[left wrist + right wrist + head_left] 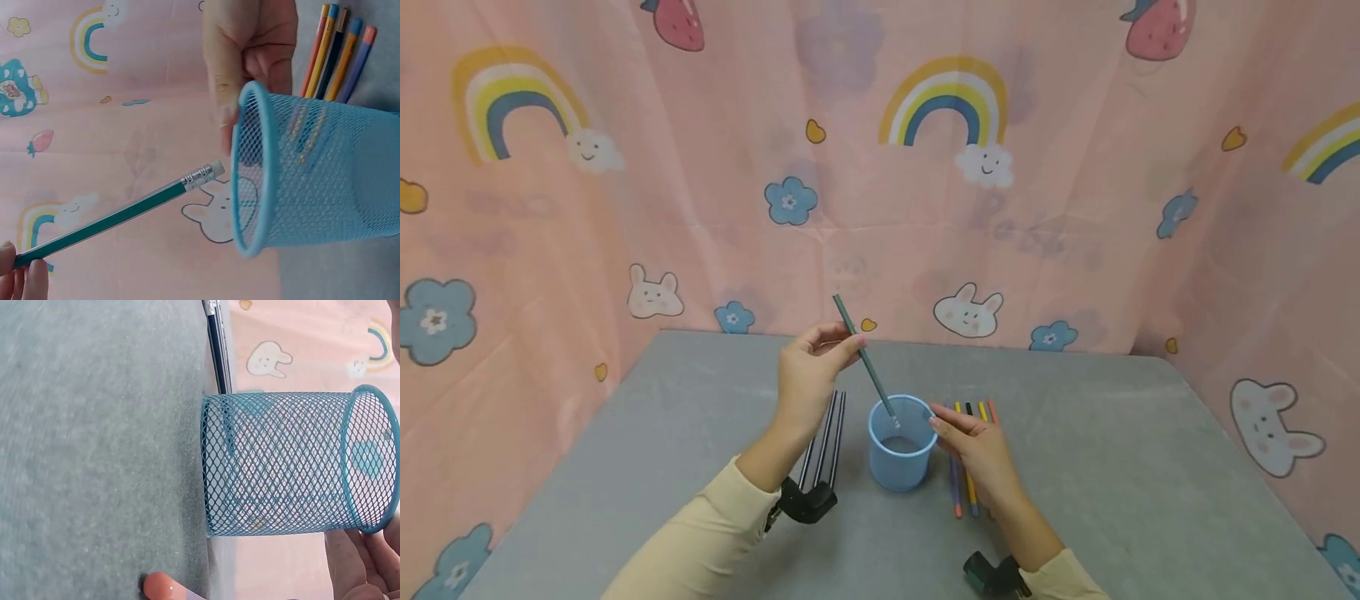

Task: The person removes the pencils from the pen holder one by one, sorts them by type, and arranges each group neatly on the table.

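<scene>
My left hand [808,379] pinches a green pencil [863,354] between thumb and fingers near its upper end. The pencil slants down with its white eraser and silver ferrule toward a light blue mesh pencil cup [900,471]. In the left wrist view the eraser [217,168] is just short of the cup's rim [269,181]. The cup stands upright on the grey table. My right hand [988,462] grips the cup's rim at its right side, thumb and fingers on either side of the edge. Inside the cup, the head view shows only the bottom and the mesh wall.
Several dark striped pencils [826,437] lie side by side left of the cup. To its right lie several coloured pencils [957,496], partly hidden under my right hand. A pink printed curtain [880,250] hangs behind the grey table [1112,467].
</scene>
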`<state>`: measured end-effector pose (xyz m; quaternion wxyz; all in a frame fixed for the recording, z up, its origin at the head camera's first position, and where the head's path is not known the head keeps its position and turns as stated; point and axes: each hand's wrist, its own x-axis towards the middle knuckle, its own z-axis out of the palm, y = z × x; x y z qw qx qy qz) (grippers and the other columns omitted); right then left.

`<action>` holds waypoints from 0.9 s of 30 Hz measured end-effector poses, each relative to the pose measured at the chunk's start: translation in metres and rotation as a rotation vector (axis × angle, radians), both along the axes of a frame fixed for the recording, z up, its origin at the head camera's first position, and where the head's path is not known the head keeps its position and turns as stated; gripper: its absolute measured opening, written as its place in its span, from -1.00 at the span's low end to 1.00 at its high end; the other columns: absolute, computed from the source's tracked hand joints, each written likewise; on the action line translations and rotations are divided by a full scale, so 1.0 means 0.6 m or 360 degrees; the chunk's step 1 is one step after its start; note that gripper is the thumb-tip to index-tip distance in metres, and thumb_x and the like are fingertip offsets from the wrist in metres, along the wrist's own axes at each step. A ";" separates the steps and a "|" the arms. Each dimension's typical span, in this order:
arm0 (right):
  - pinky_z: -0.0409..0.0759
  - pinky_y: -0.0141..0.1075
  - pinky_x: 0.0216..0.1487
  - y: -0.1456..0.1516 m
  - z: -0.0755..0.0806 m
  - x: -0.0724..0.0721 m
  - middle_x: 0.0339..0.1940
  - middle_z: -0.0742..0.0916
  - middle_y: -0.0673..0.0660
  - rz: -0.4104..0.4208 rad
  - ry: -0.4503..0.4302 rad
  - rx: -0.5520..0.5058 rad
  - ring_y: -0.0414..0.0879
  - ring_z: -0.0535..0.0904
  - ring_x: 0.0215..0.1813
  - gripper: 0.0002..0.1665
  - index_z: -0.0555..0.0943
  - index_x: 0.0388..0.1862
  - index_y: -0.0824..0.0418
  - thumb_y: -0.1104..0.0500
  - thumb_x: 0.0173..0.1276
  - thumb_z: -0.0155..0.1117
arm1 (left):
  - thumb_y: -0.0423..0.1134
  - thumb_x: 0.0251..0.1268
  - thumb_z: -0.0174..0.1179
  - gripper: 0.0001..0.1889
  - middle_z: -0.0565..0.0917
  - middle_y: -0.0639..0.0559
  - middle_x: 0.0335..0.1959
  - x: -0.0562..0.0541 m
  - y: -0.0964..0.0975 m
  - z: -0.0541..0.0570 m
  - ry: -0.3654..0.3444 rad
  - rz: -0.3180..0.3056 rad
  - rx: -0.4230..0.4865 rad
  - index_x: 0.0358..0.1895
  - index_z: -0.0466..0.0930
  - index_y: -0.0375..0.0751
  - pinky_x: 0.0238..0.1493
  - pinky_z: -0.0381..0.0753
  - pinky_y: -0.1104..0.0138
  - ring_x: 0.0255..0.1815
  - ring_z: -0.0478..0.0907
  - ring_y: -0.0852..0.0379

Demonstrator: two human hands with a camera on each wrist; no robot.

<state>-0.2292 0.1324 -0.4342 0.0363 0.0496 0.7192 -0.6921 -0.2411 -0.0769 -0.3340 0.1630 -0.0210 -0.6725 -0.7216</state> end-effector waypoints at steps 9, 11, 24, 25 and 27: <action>0.70 -0.43 0.04 0.000 0.001 0.002 0.21 0.69 0.23 0.0006 0.0033 0.0020 -0.36 0.69 -0.01 -0.57 0.60 0.23 0.31 0.17 0.45 0.26 | -0.38 0.26 0.33 -0.77 0.73 -0.19 -0.15 0.002 -0.024 0.029 0.0054 -0.0014 0.0022 -0.06 0.67 -0.43 -0.03 0.75 0.37 -0.23 0.74 0.30; 0.70 -0.42 0.05 0.000 0.002 0.002 0.21 0.69 0.23 0.0009 0.0024 0.0021 -0.37 0.69 -0.01 -0.57 0.60 0.23 0.31 0.17 0.45 0.26 | -0.39 0.27 0.33 -0.76 0.72 -0.19 -0.15 0.004 -0.032 0.033 0.0059 -0.0005 -0.0007 -0.04 0.67 -0.44 -0.05 0.75 0.37 -0.25 0.73 0.31; 0.71 -0.46 0.00 -0.001 0.002 0.002 0.18 0.71 0.21 -0.0003 -0.0008 0.0002 -0.39 0.68 -0.05 -0.57 0.61 0.22 0.32 0.18 0.43 0.29 | -0.35 0.30 0.31 -0.67 0.72 -0.22 -0.07 -0.006 -0.105 0.001 -0.0192 -0.0053 -0.0321 0.09 0.64 -0.40 -0.13 0.76 0.41 -0.27 0.71 0.37; 0.71 -0.46 -0.01 -0.001 0.002 0.002 0.17 0.71 0.22 -0.0004 -0.0005 -0.0001 -0.40 0.68 -0.06 -0.57 0.61 0.22 0.32 0.18 0.43 0.29 | -0.34 0.30 0.31 -0.67 0.72 -0.23 -0.06 -0.008 -0.109 -0.002 -0.0218 -0.0062 -0.0345 0.09 0.64 -0.41 -0.13 0.76 0.41 -0.27 0.71 0.37; 0.71 -0.47 -0.02 0.000 0.002 0.002 0.17 0.72 0.22 -0.0012 -0.0001 -0.0003 -0.39 0.68 -0.06 -0.56 0.61 0.22 0.33 0.17 0.42 0.29 | -0.34 0.30 0.31 -0.67 0.72 -0.26 -0.04 -0.013 -0.116 -0.008 -0.0267 -0.0090 -0.0396 0.09 0.64 -0.42 -0.11 0.77 0.38 -0.25 0.72 0.33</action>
